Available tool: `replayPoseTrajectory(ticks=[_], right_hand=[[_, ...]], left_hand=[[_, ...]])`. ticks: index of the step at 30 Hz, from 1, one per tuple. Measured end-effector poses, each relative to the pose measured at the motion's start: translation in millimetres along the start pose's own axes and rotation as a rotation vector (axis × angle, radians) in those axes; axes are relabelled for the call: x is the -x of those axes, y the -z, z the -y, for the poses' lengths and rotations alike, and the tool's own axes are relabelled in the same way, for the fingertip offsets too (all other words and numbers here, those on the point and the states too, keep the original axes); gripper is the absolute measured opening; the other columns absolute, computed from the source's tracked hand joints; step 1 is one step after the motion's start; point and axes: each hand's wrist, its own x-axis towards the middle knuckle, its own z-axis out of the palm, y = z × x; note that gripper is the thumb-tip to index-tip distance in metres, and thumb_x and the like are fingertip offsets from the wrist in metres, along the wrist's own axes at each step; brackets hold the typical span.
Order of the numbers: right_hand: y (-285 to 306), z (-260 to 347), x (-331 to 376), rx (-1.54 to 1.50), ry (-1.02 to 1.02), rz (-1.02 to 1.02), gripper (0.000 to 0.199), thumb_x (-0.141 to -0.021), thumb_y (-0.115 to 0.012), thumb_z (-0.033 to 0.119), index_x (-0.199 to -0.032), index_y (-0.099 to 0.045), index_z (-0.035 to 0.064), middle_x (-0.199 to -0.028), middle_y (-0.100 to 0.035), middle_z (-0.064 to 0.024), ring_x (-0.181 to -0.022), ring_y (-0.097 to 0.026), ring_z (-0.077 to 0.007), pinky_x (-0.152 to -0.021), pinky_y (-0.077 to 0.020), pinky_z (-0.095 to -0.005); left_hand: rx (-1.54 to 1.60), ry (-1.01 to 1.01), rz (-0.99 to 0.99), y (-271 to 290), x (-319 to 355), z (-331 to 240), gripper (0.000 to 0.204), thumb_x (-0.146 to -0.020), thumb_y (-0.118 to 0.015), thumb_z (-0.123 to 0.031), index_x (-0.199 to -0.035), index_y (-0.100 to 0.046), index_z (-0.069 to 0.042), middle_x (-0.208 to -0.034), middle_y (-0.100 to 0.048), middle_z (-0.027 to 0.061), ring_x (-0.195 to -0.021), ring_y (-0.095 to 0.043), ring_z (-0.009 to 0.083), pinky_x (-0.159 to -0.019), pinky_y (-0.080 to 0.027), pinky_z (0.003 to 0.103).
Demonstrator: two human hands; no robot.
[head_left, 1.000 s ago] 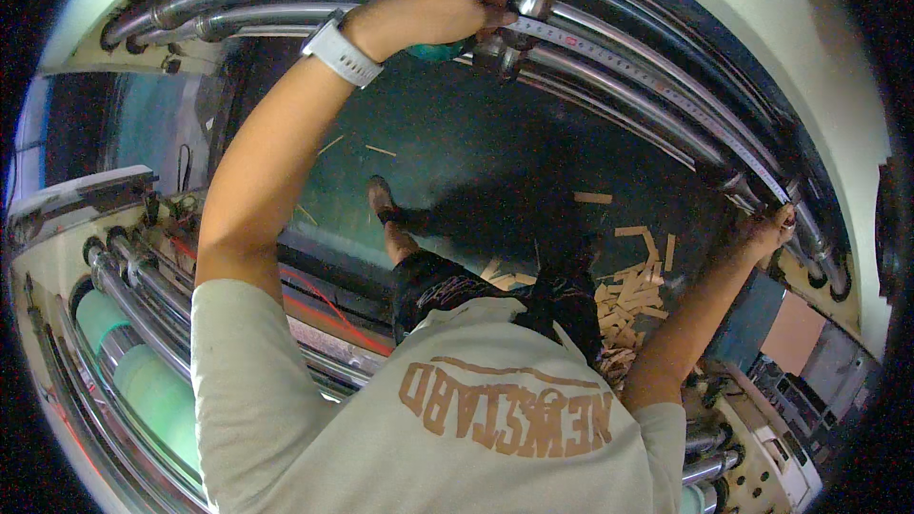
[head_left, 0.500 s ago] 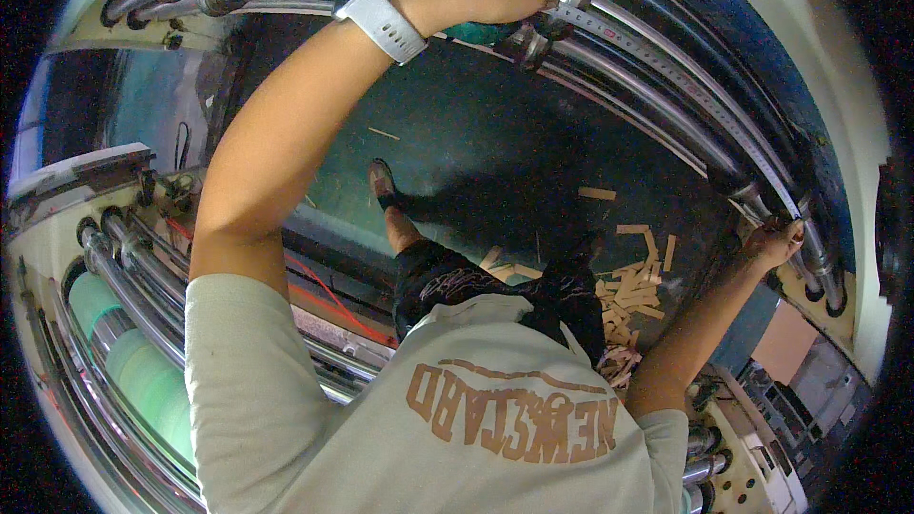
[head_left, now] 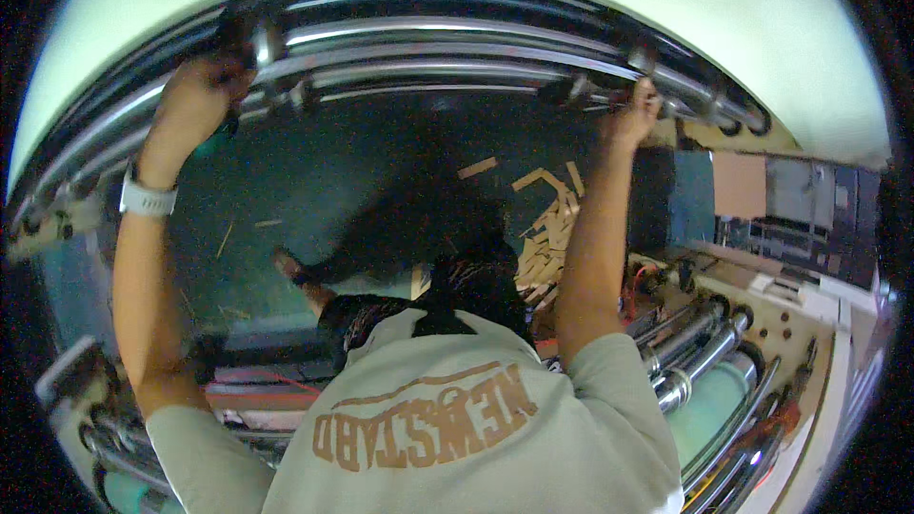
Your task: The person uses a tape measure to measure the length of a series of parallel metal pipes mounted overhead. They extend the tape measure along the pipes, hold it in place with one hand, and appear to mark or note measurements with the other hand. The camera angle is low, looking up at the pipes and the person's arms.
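Stretching between the two hands is a thin, pale strip, which looks like the blade of a tape measure (head_left: 592, 63). It runs along the long shiny bars (head_left: 409, 30) of the big machine, from toward their left end to near their right end. It is all blurry, so no marks on it can be made out.

The strip looks pulled out and laid along the bars, so that part seems done. It is not wound back in, so that part looks left. I cannot tell if anyone has read a number off it.

The left hand (head_left: 202, 95) is up by a metal ring (head_left: 267, 44) toward the left end of the bars. Its fingers look curled in, not spread wide. A green piece (head_left: 217, 142) pokes out just under it, maybe the case, and the hand seems to hold it. The right hand (head_left: 636, 117) is up near the right end of the bars. Its fingers are bunched up small and seem to pinch the end of the strip.

Down below, lots of flat wood bits (head_left: 550, 246) lie in a messy heap on the dark floor (head_left: 400, 148), left of the right forearm.
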Motion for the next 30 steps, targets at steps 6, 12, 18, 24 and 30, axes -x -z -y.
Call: replayPoseTrajectory(ticks=[6, 12, 18, 24, 30], right_hand=[[5.0, -1.5, 26.3, -0.107, -0.275, -0.131, 0.031, -0.076, -0.061, 0.036, -0.082, -0.047, 0.0086, -0.068, -0.05, 0.0, -0.054, -0.047, -0.0108, -0.042, -0.0386, -0.0236], [2.4, -6.5, 26.4, -0.062, -0.552, 0.0, 0.054, -0.074, -0.05, 0.059, -0.088, -0.05, 0.006, -0.07, -0.054, -0.0035, -0.051, -0.043, -0.0094, -0.039, -0.0318, -0.0218], [-2.4, -12.5, 26.3, -0.174, -0.522, 0.004, 0.05, -0.076, -0.049, 0.055, -0.091, -0.05, 0.0078, -0.069, -0.054, -0.0044, -0.05, -0.043, -0.0102, -0.038, -0.0304, -0.0206], [-4.6, -10.0, 26.5, -0.195, -0.541, -0.027, 0.049, -0.077, -0.048, 0.056, -0.089, -0.049, 0.0079, -0.069, -0.054, -0.0043, -0.051, -0.042, -0.0102, -0.04, -0.0298, -0.0212], [-3.2, -9.2, 27.3, -0.204, -0.544, -0.007, 0.048, -0.077, -0.05, 0.054, -0.087, -0.05, 0.0079, -0.067, -0.054, -0.0037, -0.049, -0.044, -0.0097, -0.038, -0.0317, -0.0211]], left_hand=[[0.14, 0.032, 0.031, 1.8, -1.5, -15.3, 0.026, -0.079, -0.054, -0.024, -0.068, -0.057, 0.0, -0.059, -0.055, 0.012, -0.054, -0.052, 0.022, -0.053, -0.039, 0.031], [0.207, 0.022, 0.031, 9.5, 2.5, -34.3, 0.028, -0.081, -0.053, -0.024, -0.067, -0.056, 0.0, -0.056, -0.054, 0.008, -0.051, -0.048, 0.0157, -0.05, -0.036, 0.03], [0.043, -0.115, 0.066, 4.4, -2.5, -14.4, 0.028, -0.081, -0.054, -0.024, -0.067, -0.056, 0.0, -0.056, -0.054, 0.0073, -0.051, -0.048, 0.0142, -0.05, -0.036, 0.028], [0.194, 0.007, 0.059, 5.6, -3.0, -23.4, 0.029, -0.081, -0.053, -0.024, -0.064, -0.055, 0.0, -0.054, -0.053, 0.0074, -0.05, -0.047, 0.0147, -0.049, -0.035, 0.028], [0.15, 0.035, 0.084, 8.4, -2.7, -29.8, 0.028, -0.081, -0.053, -0.022, -0.063, -0.055, 0.0, -0.055, -0.053, 0.0088, -0.051, -0.049, 0.0164, -0.05, -0.036, 0.029]])
